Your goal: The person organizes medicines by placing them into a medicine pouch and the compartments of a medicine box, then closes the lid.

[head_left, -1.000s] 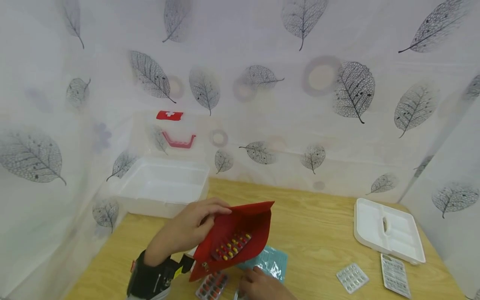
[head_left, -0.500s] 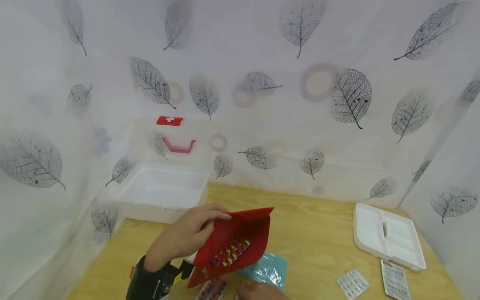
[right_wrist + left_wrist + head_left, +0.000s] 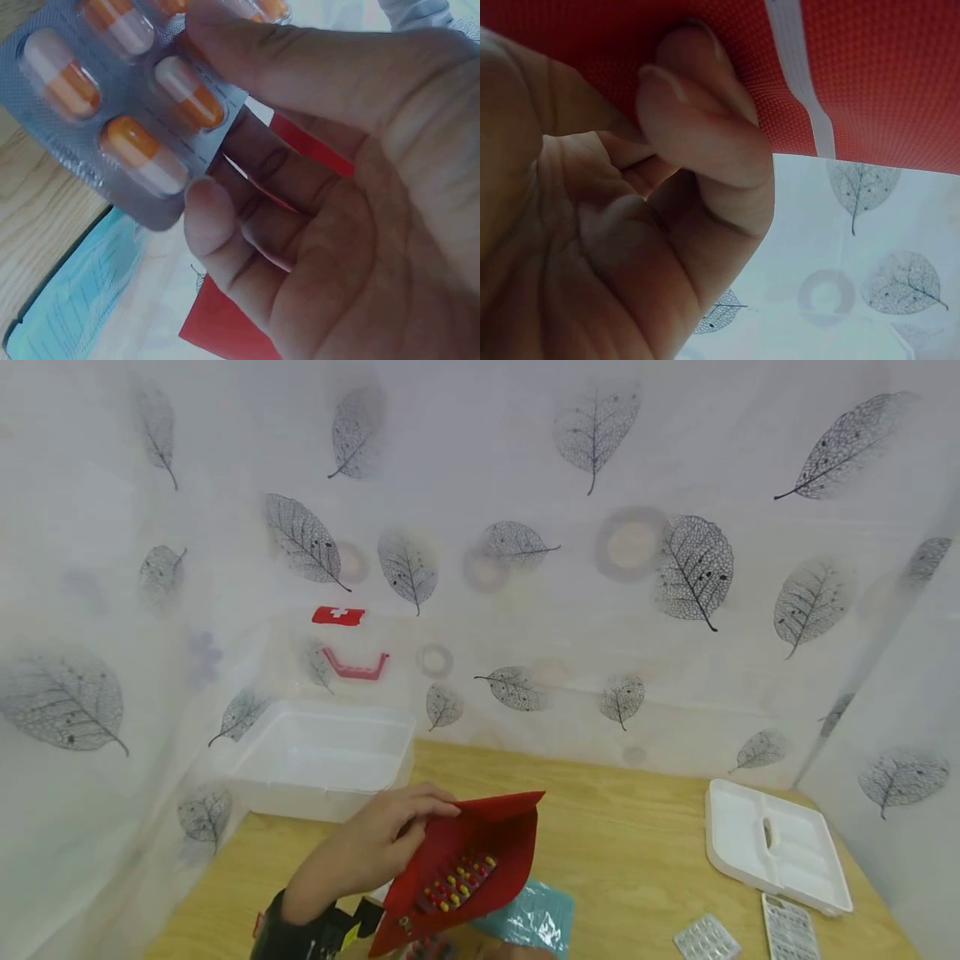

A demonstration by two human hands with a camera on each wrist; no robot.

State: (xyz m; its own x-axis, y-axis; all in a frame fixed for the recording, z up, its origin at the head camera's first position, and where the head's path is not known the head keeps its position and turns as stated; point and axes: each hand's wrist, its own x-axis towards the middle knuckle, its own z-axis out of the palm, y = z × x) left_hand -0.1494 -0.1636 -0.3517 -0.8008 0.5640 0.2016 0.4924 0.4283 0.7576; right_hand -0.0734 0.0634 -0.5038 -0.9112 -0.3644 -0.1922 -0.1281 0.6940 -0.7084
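Observation:
My left hand (image 3: 371, 843) pinches the upper edge of a red fabric pouch (image 3: 517, 860), keeping its mouth spread. Inside lies a blister pack of red-and-yellow capsules (image 3: 457, 883). The left wrist view shows fingers curled against the pouch's woven cloth (image 3: 885, 97), beside a white stripe. At the head view's bottom edge only a sliver of my right hand (image 3: 513, 952) shows. In the right wrist view that hand pinches a blister pack of orange-and-white capsules (image 3: 124, 120) between thumb and fingers. A teal packet (image 3: 536, 914) lies on the table just right of the pouch.
A white first-aid box (image 3: 315, 802) stands open at the back left, its raised lid carrying a red handle (image 3: 356, 670). At right are a white divided tray (image 3: 750, 827), a silver blister pack (image 3: 707, 937) and another one (image 3: 791, 928). Another capsule pack (image 3: 429, 948) lies under the pouch.
The head view has tilted up, so everything sits lower in it. My right hand has mostly slipped below the bottom edge. My left hand keeps its hold on the pouch.

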